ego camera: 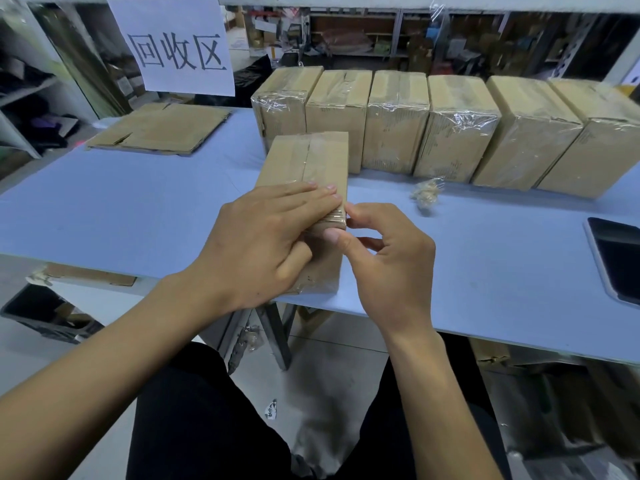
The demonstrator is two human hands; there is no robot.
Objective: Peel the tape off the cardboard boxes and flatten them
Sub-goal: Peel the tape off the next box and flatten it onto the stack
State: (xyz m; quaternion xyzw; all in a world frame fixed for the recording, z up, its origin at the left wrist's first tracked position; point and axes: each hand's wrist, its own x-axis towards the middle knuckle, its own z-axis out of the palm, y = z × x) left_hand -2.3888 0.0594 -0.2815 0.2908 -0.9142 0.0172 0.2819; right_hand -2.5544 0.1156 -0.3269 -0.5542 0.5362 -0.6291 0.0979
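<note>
Item: brown taped cardboard box [304, 161], centre of my pale blue table [138, 209]. My left hand [256, 244] lies flat-fingered on it; my right hand [388, 265] pinches clear tape [334, 216] at its near corner. Six wrapped cardboard boxes [450, 129] stand at one o'clock.

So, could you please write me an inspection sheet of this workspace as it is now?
Surface: blue table, mostly bare near the person.
Job's things: one taped box at the near edge; six taped boxes in a row behind; flattened cardboard far left.
Clutter: crumpled tape ball; dark tablet or phone at right edge.
Hands: left hand presses on the near box; right hand pinches at the tape on its near corner.
Cables: nothing seen.
Surroundings: paper sign hanging behind; shelving with goods; black bin on the floor at left.
</note>
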